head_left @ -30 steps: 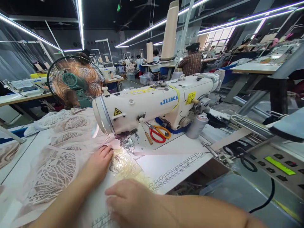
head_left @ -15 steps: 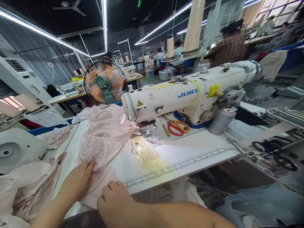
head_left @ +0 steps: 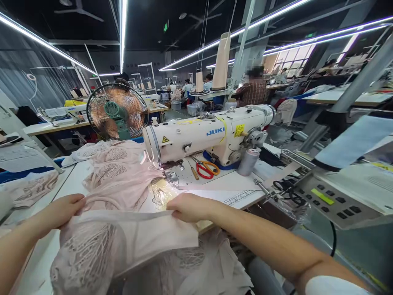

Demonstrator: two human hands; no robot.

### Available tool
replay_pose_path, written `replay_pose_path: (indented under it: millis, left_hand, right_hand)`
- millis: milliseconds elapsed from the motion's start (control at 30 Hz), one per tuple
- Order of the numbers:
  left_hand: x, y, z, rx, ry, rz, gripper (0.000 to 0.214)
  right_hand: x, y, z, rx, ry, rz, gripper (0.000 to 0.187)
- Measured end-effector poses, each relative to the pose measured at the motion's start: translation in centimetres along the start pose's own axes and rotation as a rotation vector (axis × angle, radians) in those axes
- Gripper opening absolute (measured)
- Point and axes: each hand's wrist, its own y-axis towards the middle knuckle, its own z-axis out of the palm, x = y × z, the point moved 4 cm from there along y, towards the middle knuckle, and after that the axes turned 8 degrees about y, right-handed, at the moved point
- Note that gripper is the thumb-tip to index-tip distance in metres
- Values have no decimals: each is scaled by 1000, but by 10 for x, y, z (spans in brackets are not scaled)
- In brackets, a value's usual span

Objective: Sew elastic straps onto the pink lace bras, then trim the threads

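Observation:
A pale pink lace bra [head_left: 132, 235] is stretched between my two hands at the table's front edge. My left hand [head_left: 69, 209] pinches its upper edge beside the lace cup. My right hand [head_left: 187, 207] grips the plain band near its far end, thumb on top. Beyond it, more pink lace bra pieces [head_left: 113, 172] lie bunched on the white tabletop, running up to the needle area of the white sewing machine [head_left: 190, 137]. A patch of clear tape over yellow [head_left: 161, 192] shows behind my right hand.
Red- and orange-handled scissors [head_left: 207, 169] and a wooden-handled tool [head_left: 194, 173] lie on the machine bed. A grey thread cone [head_left: 248, 162] stands to the right. A control box [head_left: 344, 196] sits at the right, a fan [head_left: 117, 111] behind. Several people work farther back.
My hands have moved apart, the right one going right and up. A bra now stretches between them in front of the table edge. The view has turned to the right.

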Motion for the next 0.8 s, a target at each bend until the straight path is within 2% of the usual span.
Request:
replay_pose_path:
  millis: [67,133,167,267,367,433,467,567,667,733,800]
  left_hand:
    - [1,12,10,127,82,-78,40]
    - [-11,24,8,110,145,-114,36]
    - [-24,31,6,82,151,-112,34]
    - [-84,51,6,49,75,-32,35]
    - [-150,72,21,81,-67,85,42]
    - [-178,85,35,121,-126,100,35]
    - [-186,92,42,143,-140,78,29]
    - [-188,114,64,216,-145,-60,34]
    - [-180,138,78,304,-156,-177,34]
    - [-177,149,79,343,-176,-201,32]
    - [-175,153,71,330,-197,-187,29]
  right_hand:
    - [-6,19,7,-112,-76,92,13]
    - [-7,33,14,-233,-131,164,20]
    - [-7,37,17,-280,-148,198,22]
    - [-5,38,29,-321,-161,270,21]
    - [0,32,46,-304,-164,260,14]
    - [2,29,57,-299,-179,223,27]
    - [1,29,62,-307,-183,195,35]
    - [-8,33,66,-356,-164,107,50]
    - [-24,43,59,-334,-137,40,50]
    - [-32,49,53,-305,-136,-8,49]
    - [-37,52,48,-301,-136,-55,48]
